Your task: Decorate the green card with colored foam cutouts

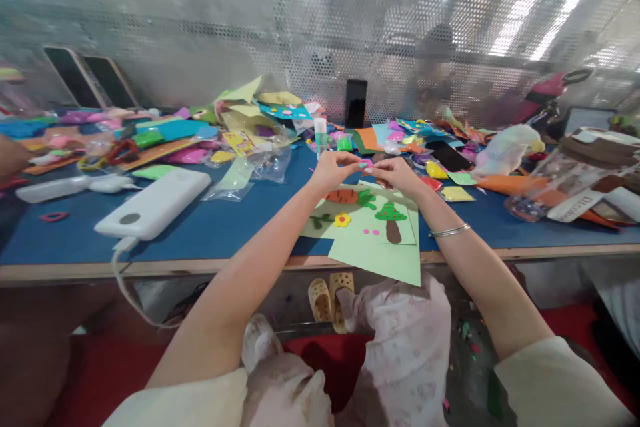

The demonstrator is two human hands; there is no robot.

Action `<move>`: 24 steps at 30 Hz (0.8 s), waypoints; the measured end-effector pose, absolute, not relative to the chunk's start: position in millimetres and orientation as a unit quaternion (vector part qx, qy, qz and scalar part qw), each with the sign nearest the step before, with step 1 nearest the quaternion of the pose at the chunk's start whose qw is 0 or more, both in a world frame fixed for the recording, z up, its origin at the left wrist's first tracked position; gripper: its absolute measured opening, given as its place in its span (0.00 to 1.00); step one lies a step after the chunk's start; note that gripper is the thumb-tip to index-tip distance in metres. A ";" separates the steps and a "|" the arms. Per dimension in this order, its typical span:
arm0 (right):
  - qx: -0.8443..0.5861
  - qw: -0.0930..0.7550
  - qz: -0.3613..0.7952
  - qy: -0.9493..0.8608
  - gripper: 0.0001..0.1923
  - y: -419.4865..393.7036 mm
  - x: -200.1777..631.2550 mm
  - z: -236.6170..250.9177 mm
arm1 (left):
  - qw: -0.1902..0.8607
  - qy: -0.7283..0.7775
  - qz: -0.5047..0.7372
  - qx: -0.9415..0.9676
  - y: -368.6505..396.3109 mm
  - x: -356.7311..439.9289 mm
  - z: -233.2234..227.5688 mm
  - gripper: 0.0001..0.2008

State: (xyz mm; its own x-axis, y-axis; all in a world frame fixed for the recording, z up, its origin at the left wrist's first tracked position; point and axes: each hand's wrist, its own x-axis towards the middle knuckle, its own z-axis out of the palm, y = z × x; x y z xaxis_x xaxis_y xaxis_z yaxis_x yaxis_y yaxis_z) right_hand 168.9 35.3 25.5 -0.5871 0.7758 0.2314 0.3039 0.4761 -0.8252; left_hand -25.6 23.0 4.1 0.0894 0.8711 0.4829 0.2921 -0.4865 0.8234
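My left hand point(334, 170) and my right hand point(397, 175) meet fingertip to fingertip above the table, pinching a small pink clay bit point(369, 163) between them. Right below them lies a light green card point(385, 240) with a clay carrot point(342, 196), a yellow flower point(343, 219), a green tree with a brown trunk point(392, 219) and two pink dots on it. The card overhangs the front edge of the blue table point(225, 227). A silver bangle sits on my right wrist.
A white power bank point(155, 202) with a cable lies at the left. Piles of coloured paper, foam and clay bags point(240, 127) crowd the back. A glue bottle point(321, 135), a black phone point(355, 103) and a clear jar point(575, 177) stand around. Another person sits behind the mesh.
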 end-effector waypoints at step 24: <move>-0.354 0.301 0.361 -0.809 0.20 36.0 169.9 24.0 | 0.265 0.429 0.519 0.690 23.0 -23.0 3.8 0.14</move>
